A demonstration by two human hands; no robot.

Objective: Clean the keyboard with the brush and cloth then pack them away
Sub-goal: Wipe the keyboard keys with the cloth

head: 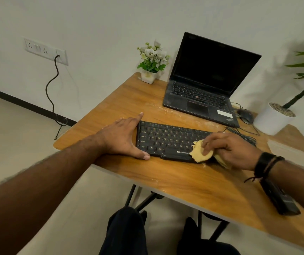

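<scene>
A black keyboard (pixel 167 139) lies across the middle of the wooden table (pixel 184 183). My left hand (pixel 121 138) rests flat on the table against the keyboard's left end, with straight fingers along the far corner and the thumb along the near edge. My right hand (pixel 230 150) grips a yellow cloth (pixel 200 151) and presses it on the keyboard's near right part. Pale dust lies on the table behind the keyboard. The right end of the keyboard is hidden by my hand. No brush can be made out.
An open black laptop (pixel 204 96) stands behind the keyboard, a small flower pot (pixel 150 75) to its left. A mouse (pixel 246 115) with cables and a white plant pot (pixel 274 119) sit at the right. A black object (pixel 281 199) lies by my right wrist.
</scene>
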